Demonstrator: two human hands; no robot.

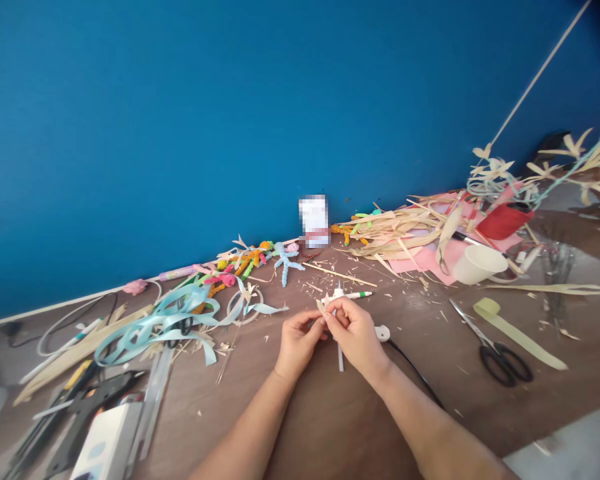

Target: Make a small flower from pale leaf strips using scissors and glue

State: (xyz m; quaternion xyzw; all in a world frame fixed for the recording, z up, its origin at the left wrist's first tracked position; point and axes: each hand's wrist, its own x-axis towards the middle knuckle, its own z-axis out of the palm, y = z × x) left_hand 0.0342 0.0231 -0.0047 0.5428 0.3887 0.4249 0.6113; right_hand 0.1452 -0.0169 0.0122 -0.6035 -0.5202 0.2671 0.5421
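Both my hands meet over the middle of the brown table. My left hand and my right hand pinch a small pale dried-leaf piece between their fingertips. A thin white stick hangs down below my right hand's fingers. Just behind the hands lies a white pen with a green tip. A small white plug with a black cable lies to the right of my right hand.
Light blue ribbon and dark tools lie at left. Colourful twisted pipe cleaners sit by the blue wall. Dried leaf strips on pink paper, a white cup, black-handled scissors and a pale yellow-green strip lie at right.
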